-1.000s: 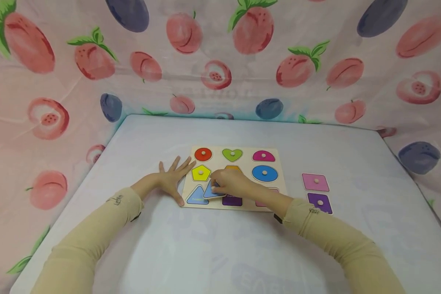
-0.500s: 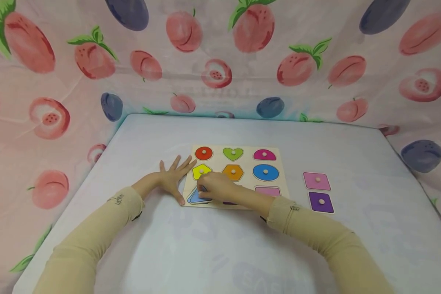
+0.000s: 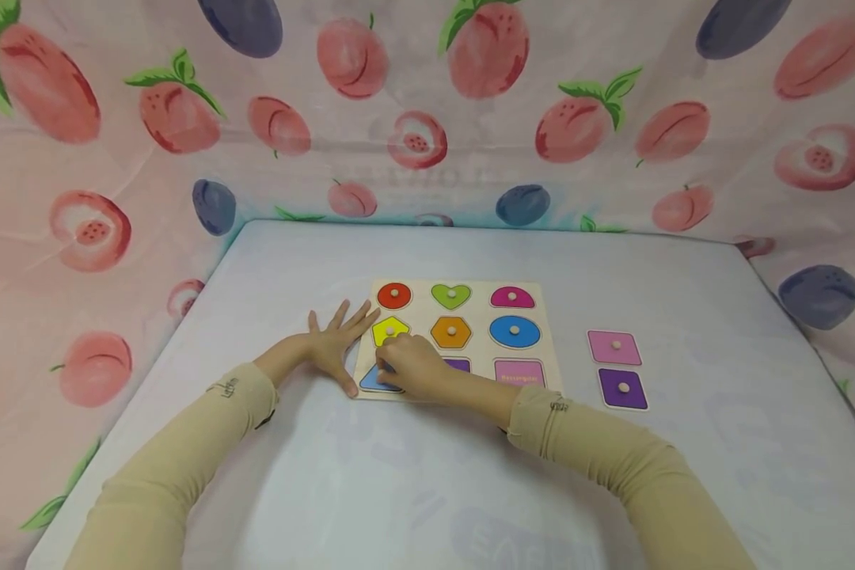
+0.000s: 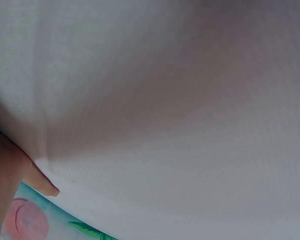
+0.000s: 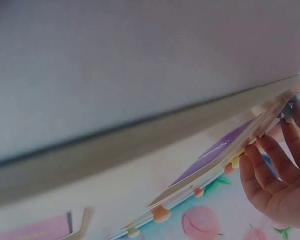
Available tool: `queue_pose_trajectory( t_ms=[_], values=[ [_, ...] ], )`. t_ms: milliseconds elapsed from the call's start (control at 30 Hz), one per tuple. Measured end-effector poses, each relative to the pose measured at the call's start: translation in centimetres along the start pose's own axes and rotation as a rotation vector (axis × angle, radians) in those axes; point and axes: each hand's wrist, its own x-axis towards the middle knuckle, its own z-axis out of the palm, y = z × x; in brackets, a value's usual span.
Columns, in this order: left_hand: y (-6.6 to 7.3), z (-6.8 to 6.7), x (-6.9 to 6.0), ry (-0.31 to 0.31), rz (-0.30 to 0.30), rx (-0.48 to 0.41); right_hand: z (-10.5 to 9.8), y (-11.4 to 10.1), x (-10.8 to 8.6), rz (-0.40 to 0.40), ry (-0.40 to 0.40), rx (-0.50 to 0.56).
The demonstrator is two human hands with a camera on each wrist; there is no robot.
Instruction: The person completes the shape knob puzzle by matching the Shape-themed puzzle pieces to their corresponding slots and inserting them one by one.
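Note:
A wooden knob puzzle board (image 3: pixel 480 348) lies on the table. My right hand (image 3: pixel 416 366) holds a blue triangle piece (image 3: pixel 376 381) by its knob at the board's near-left corner; the fingers cover the knob in the head view. In the right wrist view this hand (image 5: pixel 282 185) shows with bent fingers by the board's edge. With fingers spread, my left hand (image 3: pixel 332 350) rests at the board's left edge. Seated around are a yellow pentagon (image 3: pixel 399 324), an orange hexagon (image 3: pixel 452 336) and a blue oval (image 3: pixel 506 339). A purple square recess (image 3: pixel 460 365) is partly hidden by the right hand.
A pink rectangle piece (image 3: pixel 606 354) and a purple square piece (image 3: pixel 616 396) lie right of the board. The board's pink recess (image 3: pixel 518 369) shows printed letters. A red circle (image 3: pixel 395 303), green heart (image 3: pixel 451 302) and magenta half-circle (image 3: pixel 502 302) fill the far row. A fruit-print cloth (image 3: pixel 292 182) surrounds the table.
My right hand has carried the blue triangle leftward from beside the triangular recess onto it, uncovering the orange hexagon. The left hand has stayed in place.

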Motion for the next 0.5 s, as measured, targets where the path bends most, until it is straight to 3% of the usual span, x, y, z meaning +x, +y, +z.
queue_pose_trajectory(
  t_ms=[267, 500],
  values=[
    [0.02, -0.17, 0.06, 0.004, -0.001, 0.006, -0.21, -0.18, 0.03, -0.005, -0.014, 0.002],
    [-0.08, 0.13, 0.21, 0.009, 0.006, -0.008, -0.61, -0.68, -0.06, -0.060, -0.103, -0.072]
  ],
)
